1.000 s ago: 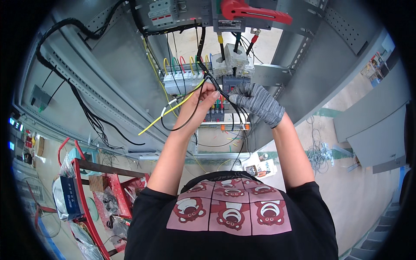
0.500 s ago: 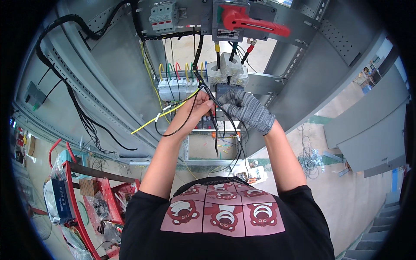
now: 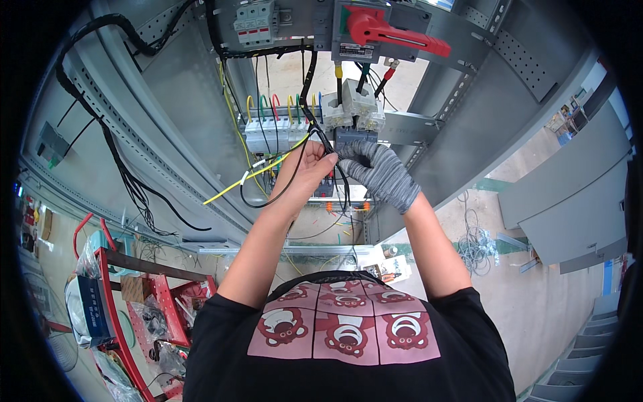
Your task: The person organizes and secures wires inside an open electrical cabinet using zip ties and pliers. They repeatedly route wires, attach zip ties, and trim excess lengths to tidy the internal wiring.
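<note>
Inside an open grey electrical cabinet, my bare left hand (image 3: 309,171) is closed with thumb and fingers on a bundle of black wires (image 3: 323,139). My right hand (image 3: 383,175), in a grey knitted glove, pinches the same bundle just to the right, fingertips close to the left thumb. Loose black wire ends hang below both hands. A yellow-green wire (image 3: 228,192) and a black wire looping under my left wrist stick out to the left. Behind the hands is a row of white circuit breakers (image 3: 268,134) with coloured wire loops, next to a dark breaker with clear covers (image 3: 362,107).
Above sits a switch with a red rotary handle (image 3: 395,35). A black wire harness (image 3: 100,124) hangs along the left cabinet wall. At lower left stands a red cart (image 3: 161,301) with bagged parts. Coiled wire (image 3: 475,244) lies on the floor at right.
The loose black wires that spread below and right of my hands are now drawn together into a narrower bundle. Both hands remain close together; the right has shifted slightly.
</note>
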Tool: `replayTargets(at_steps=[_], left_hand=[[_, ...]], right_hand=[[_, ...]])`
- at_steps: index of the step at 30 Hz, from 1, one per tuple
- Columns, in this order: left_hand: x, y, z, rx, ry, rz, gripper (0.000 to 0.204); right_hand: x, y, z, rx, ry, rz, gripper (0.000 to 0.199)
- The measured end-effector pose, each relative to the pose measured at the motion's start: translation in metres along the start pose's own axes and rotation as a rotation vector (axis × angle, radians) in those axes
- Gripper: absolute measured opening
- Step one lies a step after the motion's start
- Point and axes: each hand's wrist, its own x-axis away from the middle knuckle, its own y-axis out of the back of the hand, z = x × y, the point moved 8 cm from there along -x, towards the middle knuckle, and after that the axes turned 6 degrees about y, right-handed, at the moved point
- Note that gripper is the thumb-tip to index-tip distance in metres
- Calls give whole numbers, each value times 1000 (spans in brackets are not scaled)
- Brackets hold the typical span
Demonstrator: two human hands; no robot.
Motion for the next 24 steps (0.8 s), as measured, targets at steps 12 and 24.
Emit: replayTargets(at_steps=[12, 24], left_hand=[[-2, 4, 3, 29, 52, 22, 15], [2, -3, -8, -2, 34, -2, 22]], right_hand=[[-3, -14, -14, -195, 89, -97, 28], [-3, -15, -20, -369, 97, -113, 27]])
